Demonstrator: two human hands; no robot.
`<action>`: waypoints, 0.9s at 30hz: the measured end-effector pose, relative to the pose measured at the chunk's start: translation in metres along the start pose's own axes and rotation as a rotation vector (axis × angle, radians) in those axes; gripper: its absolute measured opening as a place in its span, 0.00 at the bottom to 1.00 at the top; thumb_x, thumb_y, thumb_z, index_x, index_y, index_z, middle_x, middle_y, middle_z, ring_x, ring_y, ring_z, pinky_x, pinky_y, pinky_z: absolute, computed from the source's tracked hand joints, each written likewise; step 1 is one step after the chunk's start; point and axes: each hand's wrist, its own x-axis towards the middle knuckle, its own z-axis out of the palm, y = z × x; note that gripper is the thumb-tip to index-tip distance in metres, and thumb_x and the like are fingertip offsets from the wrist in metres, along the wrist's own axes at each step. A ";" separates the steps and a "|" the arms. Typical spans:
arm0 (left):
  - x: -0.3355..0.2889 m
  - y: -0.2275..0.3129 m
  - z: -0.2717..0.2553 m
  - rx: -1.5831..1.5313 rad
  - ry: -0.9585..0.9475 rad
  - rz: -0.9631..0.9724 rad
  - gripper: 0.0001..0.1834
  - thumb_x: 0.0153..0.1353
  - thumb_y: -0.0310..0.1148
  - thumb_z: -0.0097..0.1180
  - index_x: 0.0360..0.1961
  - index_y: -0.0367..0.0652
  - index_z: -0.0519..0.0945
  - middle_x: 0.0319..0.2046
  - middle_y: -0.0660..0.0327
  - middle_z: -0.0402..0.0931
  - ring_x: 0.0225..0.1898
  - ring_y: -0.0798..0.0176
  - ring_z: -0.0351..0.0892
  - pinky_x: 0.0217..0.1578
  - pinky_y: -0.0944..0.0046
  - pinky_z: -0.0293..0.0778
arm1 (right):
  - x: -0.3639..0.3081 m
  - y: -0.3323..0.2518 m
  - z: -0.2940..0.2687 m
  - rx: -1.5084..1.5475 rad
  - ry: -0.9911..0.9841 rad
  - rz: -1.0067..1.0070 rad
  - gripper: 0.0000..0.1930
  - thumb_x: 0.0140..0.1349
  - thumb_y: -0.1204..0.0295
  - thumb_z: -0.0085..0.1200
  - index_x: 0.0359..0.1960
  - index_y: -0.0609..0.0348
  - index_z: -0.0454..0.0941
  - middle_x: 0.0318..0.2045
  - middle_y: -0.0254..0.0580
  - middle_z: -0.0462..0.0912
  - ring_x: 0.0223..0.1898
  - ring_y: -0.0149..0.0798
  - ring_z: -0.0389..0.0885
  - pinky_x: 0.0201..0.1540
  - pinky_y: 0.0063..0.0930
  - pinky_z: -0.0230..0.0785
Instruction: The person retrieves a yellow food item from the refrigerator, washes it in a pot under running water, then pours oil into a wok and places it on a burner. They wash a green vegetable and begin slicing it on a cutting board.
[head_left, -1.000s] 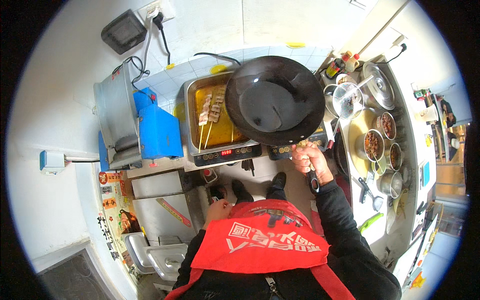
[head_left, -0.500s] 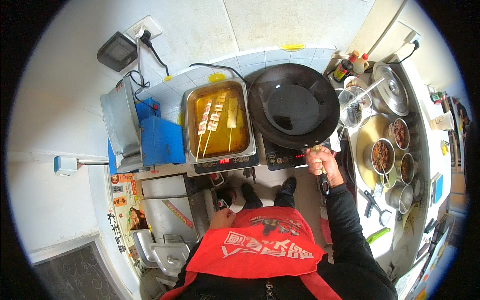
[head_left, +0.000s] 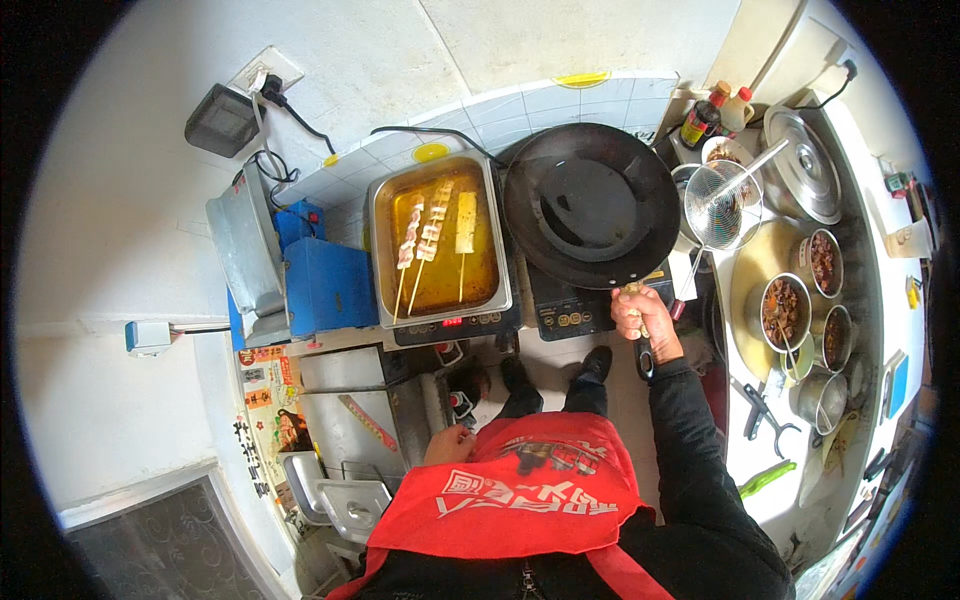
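My right hand is closed around the handle of a large black wok, its fingers wrapped over a pale cloth-like wrap. The wok sits over the right induction cooker, with a dark, shiny pool of liquid in its bottom. My left hand hangs low beside the red apron, fingers curled, nothing visible in it. Left of the wok, a rectangular metal pan of amber liquid stands on the left induction cooker. Three skewers lie in it: two of pale pink pieces and a flat yellowish one.
A wire strainer rests over bowls to the wok's right. On the right counter stand metal pots of chopped food, a large lid, sauce bottles and a green pepper. A blue machine is at the left.
The whole view has shifted slightly. The liquid in the wok has moved within its bottom. My right hand keeps its hold on the handle, and my left hand stays low by the apron.
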 end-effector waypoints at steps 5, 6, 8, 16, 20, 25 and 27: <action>-0.005 0.023 -0.008 -0.083 0.008 0.012 0.16 0.72 0.36 0.55 0.50 0.33 0.80 0.34 0.53 0.86 0.32 0.62 0.87 0.34 0.59 0.81 | -0.001 -0.003 0.006 -0.057 0.038 0.028 0.06 0.65 0.76 0.56 0.39 0.67 0.77 0.23 0.38 0.75 0.15 0.25 0.65 0.14 0.21 0.56; -0.002 0.030 -0.012 -0.115 0.017 0.044 0.16 0.72 0.35 0.54 0.51 0.34 0.80 0.33 0.54 0.86 0.32 0.62 0.87 0.34 0.60 0.81 | -0.002 -0.005 0.010 -0.109 0.084 0.042 0.07 0.65 0.75 0.57 0.39 0.67 0.77 0.23 0.39 0.76 0.15 0.25 0.66 0.14 0.21 0.57; 0.009 0.049 -0.022 -0.189 0.053 0.153 0.15 0.74 0.34 0.52 0.53 0.34 0.79 0.33 0.55 0.85 0.31 0.63 0.85 0.33 0.61 0.80 | -0.004 -0.009 0.018 -0.268 0.195 0.058 0.08 0.65 0.73 0.58 0.36 0.67 0.77 0.24 0.40 0.78 0.14 0.27 0.68 0.14 0.21 0.58; 0.063 0.181 -0.081 -0.384 0.326 0.533 0.24 0.75 0.41 0.51 0.62 0.32 0.75 0.45 0.50 0.85 0.48 0.57 0.85 0.51 0.60 0.78 | -0.010 -0.023 0.051 -0.483 0.266 0.115 0.15 0.61 0.78 0.58 0.19 0.59 0.67 0.14 0.35 0.66 0.11 0.28 0.60 0.13 0.26 0.47; 0.076 0.239 -0.118 -0.449 0.304 0.642 0.33 0.79 0.53 0.41 0.71 0.37 0.67 0.69 0.48 0.70 0.72 0.56 0.65 0.67 0.54 0.64 | -0.029 -0.026 0.067 -0.407 0.258 0.113 0.13 0.62 0.80 0.56 0.21 0.57 0.67 0.15 0.32 0.67 0.11 0.24 0.58 0.13 0.23 0.48; 0.119 0.306 -0.151 -0.862 0.048 0.681 0.47 0.76 0.63 0.35 0.77 0.30 0.49 0.75 0.45 0.57 0.78 0.53 0.52 0.76 0.52 0.45 | -0.052 -0.037 0.088 -0.391 0.224 0.106 0.11 0.62 0.80 0.57 0.23 0.58 0.70 0.16 0.32 0.68 0.12 0.25 0.59 0.13 0.23 0.49; 0.142 0.327 -0.151 -0.998 -0.032 0.638 0.47 0.76 0.64 0.33 0.77 0.29 0.50 0.75 0.46 0.59 0.76 0.53 0.55 0.76 0.54 0.46 | -0.060 -0.040 0.094 -0.397 0.232 0.133 0.11 0.61 0.81 0.57 0.23 0.59 0.70 0.16 0.33 0.68 0.12 0.25 0.60 0.13 0.23 0.49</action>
